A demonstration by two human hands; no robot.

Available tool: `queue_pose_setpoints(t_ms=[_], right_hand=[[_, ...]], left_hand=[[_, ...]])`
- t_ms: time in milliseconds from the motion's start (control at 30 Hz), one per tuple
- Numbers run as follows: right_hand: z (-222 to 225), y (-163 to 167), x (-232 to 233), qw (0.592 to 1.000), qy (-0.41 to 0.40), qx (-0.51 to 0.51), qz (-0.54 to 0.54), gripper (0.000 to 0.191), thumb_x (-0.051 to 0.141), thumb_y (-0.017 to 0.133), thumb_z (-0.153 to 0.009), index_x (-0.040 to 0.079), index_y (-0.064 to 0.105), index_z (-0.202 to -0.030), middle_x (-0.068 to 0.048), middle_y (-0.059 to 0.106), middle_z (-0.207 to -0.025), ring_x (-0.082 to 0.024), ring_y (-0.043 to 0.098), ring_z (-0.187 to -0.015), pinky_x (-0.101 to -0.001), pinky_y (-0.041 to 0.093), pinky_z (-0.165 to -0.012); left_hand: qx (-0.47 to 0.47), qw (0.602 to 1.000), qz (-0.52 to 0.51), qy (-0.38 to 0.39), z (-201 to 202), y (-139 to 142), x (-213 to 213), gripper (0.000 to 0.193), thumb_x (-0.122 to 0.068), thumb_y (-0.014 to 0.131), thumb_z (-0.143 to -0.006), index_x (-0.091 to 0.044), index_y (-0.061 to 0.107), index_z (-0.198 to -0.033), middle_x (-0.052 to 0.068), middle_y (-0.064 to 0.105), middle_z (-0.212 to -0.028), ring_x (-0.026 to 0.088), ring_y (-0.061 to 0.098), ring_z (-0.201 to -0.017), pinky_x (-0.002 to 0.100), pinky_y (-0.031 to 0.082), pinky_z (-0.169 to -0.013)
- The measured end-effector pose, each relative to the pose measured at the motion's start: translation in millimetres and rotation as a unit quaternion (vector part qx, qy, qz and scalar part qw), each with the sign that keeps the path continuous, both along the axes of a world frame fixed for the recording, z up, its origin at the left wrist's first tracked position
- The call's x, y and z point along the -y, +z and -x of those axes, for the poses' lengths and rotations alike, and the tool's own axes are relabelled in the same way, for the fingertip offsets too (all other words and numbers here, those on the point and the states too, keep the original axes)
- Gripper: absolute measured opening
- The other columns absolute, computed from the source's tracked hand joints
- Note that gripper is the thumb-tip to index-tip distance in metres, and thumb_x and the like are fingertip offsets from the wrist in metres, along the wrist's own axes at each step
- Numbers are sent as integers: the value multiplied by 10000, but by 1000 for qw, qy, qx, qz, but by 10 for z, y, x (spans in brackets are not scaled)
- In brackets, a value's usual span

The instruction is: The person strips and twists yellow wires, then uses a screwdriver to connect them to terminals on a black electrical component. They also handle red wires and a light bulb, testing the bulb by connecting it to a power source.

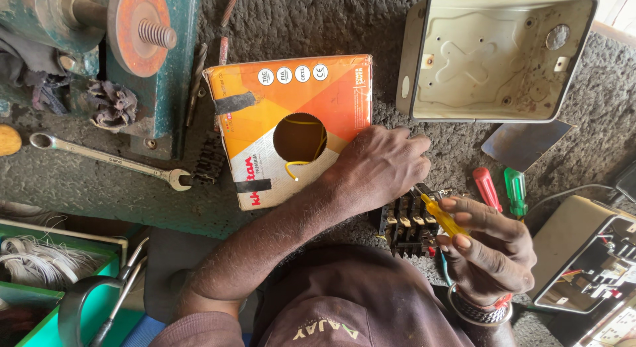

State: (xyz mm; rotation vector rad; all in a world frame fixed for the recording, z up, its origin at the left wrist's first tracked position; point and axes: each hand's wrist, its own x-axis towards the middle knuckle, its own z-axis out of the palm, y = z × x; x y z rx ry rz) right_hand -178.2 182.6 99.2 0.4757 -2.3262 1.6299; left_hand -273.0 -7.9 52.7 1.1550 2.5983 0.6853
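Left hand [381, 165] is resting knuckles-up on the counter [298, 22], fingers curled together and pressing down at the top edge of a black switch block [407, 228]; whether they are pinching any part of it cannot be told, since the hand is covering that edge. Right hand [490, 247] is holding a yellow-handled screwdriver [442, 218], fingers pinching the handle between thumb and first two fingertips, tip angling toward the block's upper right corner. The block is lying between the two hands, just below the left knuckles and touching-close to the right fingertips. Judging by its look, it is rigid moulded plastic with small terminals (likely brittle at the edges), light enough to slide, so best steadied by its outer walls. An orange cardboard box [291, 125] with a round hole is sitting just beside the left hand; a red screwdriver [487, 187] and a green screwdriver [515, 190] are lying near the right.
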Motion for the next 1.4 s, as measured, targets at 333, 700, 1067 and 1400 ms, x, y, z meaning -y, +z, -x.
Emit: queue_pose_setpoints(t_ms=[333,700,1067,1400], right_hand=[[-62,-74,-62,1000,-23,2,-15,161,88,817,-945,86,713,-1068,-135,675,-1077,-323,766,-1021,-390,678,-877],[13,-48,3,998,-19,-53,-7,180,39,800,-948,35,697,-1095,-162,693,-1036,-355,760,-1019,-457,674,-873],[45,-14,27,999,-27,-21,-21,155,79,711,-1010,43,665,-1154,-206,726,-1089,-346,756,-1090,-455,655,-934],[29,-59,-40,1000,-7,-22,-21,196,89,715,-1025,55,653,-1207,-200,723,-1125,-332,757,-1060,-445,667,-933]], left_hand=[[12,999,39,-20,31,35,-8,157,-242,591,-949,-125,685,-906,48,618,-960,191,656,-925,393,571,-726],[-9,1000,9,-8,2,5,-1,122,-218,592,-934,-127,667,-901,33,615,-918,191,657,-896,402,559,-714],[-43,999,6,10,-17,0,-9,90,-211,606,-918,-132,647,-911,28,627,-863,175,682,-835,373,559,-700],[-6,1000,9,-16,23,36,-18,126,-195,592,-964,-126,652,-877,14,622,-806,156,686,-748,363,569,-625]])
